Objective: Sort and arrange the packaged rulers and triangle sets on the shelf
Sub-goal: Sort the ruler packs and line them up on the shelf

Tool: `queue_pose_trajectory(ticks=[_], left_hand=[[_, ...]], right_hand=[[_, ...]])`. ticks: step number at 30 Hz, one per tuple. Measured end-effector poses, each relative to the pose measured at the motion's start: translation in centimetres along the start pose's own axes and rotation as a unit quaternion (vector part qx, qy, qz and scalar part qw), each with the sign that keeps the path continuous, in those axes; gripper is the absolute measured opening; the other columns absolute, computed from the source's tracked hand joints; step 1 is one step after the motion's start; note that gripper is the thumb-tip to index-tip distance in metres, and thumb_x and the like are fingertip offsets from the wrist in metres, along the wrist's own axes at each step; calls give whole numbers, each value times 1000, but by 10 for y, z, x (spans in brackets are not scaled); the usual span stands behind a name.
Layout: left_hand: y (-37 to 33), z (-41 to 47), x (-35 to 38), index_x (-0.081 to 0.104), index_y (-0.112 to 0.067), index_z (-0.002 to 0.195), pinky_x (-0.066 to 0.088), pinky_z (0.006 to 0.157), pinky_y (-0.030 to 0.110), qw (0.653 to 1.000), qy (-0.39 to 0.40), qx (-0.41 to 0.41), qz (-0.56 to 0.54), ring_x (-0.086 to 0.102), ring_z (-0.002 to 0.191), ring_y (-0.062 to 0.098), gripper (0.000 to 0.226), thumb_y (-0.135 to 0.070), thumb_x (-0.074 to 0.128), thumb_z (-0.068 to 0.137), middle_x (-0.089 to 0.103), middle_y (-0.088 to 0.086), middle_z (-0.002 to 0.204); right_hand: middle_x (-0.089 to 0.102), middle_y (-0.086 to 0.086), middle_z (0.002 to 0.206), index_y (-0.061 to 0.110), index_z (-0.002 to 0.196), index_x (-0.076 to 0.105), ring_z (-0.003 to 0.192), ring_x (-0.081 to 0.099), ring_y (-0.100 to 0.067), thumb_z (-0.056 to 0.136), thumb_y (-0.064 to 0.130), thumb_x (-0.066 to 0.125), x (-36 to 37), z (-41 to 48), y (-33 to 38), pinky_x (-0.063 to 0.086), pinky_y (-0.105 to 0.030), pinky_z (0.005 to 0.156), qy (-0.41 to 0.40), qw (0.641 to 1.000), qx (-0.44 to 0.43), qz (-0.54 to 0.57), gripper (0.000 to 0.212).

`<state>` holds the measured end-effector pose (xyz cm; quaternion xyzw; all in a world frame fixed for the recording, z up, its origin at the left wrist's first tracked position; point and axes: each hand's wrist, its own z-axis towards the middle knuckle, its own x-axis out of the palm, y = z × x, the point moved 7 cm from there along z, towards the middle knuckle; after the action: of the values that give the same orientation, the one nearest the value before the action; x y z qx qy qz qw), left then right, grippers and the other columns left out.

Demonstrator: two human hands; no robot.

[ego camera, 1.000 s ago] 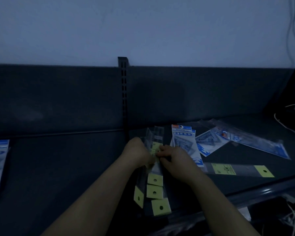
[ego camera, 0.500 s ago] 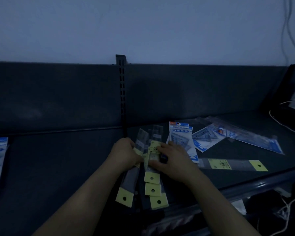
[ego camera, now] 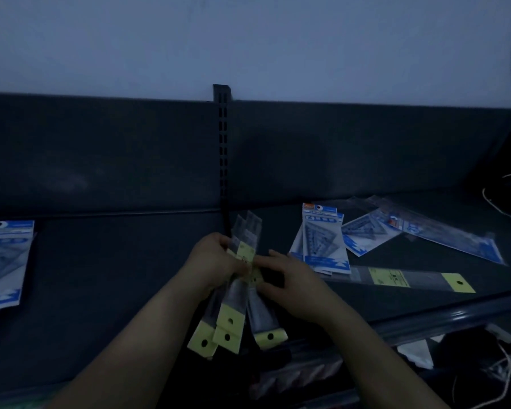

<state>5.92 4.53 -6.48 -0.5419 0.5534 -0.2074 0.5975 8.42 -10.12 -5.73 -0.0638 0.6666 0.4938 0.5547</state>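
Note:
Several clear packaged rulers (ego camera: pixel 233 308) with yellow hang tabs form a bundle in the middle of the dark shelf (ego camera: pixel 115 276). My left hand (ego camera: pixel 211 262) grips the bundle from the left. My right hand (ego camera: pixel 292 278) pinches it from the right, fingers on the yellow labels. One more packaged ruler (ego camera: pixel 410 278) lies flat to the right. Blue-and-white triangle set packs (ego camera: pixel 322 240) lie behind it, with further triangle packs (ego camera: pixel 366 231) and a long blue pack (ego camera: pixel 443 237) fanned out toward the right.
Another triangle set pack (ego camera: pixel 3 261) lies at the shelf's far left. A slotted upright post (ego camera: pixel 222 149) divides the dark back panel. The shelf's front rail (ego camera: pixel 455 317) runs at lower right, with white cables (ego camera: pixel 502 208) and clutter beyond it.
The ruler bundle has been gathered tighter and lifted slightly; the leftmost ruler swung in toward the others. My hands stayed on the bundle.

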Motion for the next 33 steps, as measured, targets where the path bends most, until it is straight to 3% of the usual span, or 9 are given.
queue_pose_trajectory(ticks=[5,9,15,18,20,22,25,30,33], left_hand=[[-3,-8,-7,58,-15,97,47,52,21,997,-16,28,76,60,71,7,37,-11,82,69,63,-2,88],[-5,-12,-5,56,-15,96,44,51,21,993,-7,53,108,58,72,5,47,-20,88,61,62,-4,87],[2,-7,-15,57,-14,96,52,71,32,996,-11,38,84,63,84,16,38,-14,81,67,64,1,94],[5,-5,-24,55,-17,99,49,67,26,996,-17,50,65,58,81,11,33,-12,76,74,61,-2,93],[8,-6,-29,55,-18,101,46,60,22,998,-5,44,48,58,79,10,28,-10,72,79,61,-2,93],[14,-7,-32,56,-14,101,48,58,23,1000,21,19,6,62,78,15,24,-6,66,82,65,3,95],[22,-11,-34,59,-9,105,54,60,27,996,72,-12,-41,67,79,24,21,1,56,86,70,13,96],[32,-13,-42,55,-12,115,54,74,36,991,94,-18,-97,66,91,27,33,2,57,85,67,13,103],[36,-14,-45,52,-14,119,56,79,39,986,97,-22,-132,66,94,28,41,3,60,82,66,13,106]], right_hand=[[47,-5,140,14,128,57,130,35,-18,92,34,58,-6,-1,4,22,-20,101,-10,996,27,-84,41],[40,-3,145,17,136,49,132,31,-17,87,45,62,-1,-3,13,21,-21,104,-3,996,42,-76,58],[33,-4,151,10,137,46,139,26,-18,90,38,60,-1,-2,5,20,-23,108,13,994,80,-74,56],[54,-5,121,10,110,62,116,48,-24,84,38,66,-6,0,4,39,-32,93,-33,990,109,-86,38],[53,-2,101,14,90,63,101,50,-22,77,49,69,-5,3,5,45,-34,81,-53,983,128,-124,38],[52,-3,96,14,86,62,94,51,-20,76,45,70,-2,6,6,44,-30,71,-50,976,160,-141,34],[50,-3,75,12,75,51,78,54,-22,79,23,68,-6,10,8,33,-26,51,-59,961,228,-145,21],[50,-4,69,10,75,49,76,57,-24,73,20,74,-3,11,6,41,-27,60,-17,935,339,-101,27],[59,-9,78,7,81,56,79,63,-24,72,24,75,2,13,9,46,-27,63,-11,927,364,-88,28]])
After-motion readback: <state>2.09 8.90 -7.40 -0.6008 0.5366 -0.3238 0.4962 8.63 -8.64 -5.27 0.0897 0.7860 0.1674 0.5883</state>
